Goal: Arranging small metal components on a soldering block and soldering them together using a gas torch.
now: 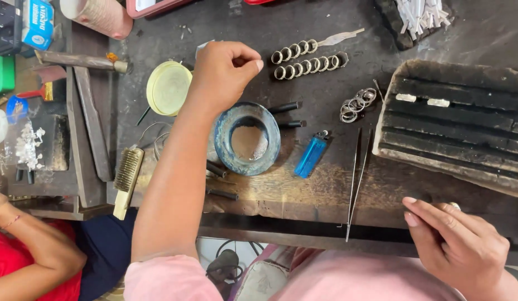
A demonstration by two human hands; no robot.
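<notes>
Here, around the bowl (247,139): lighter (311,157) and tweezers (356,178) right, rings (309,58) above. Left hand (224,71), fingers pinched together, hovers above it; right hand (457,242) rests open on the desk (303,195) edge.

The left hand (225,69) hovers pinched above a blue-rimmed bowl of powder (247,138) mid-workbench (303,189). The right hand (457,245) rests flat on the near edge, beside long tweezers (356,178). Two rows of metal rings (309,58) lie toward the far edge.
</notes>
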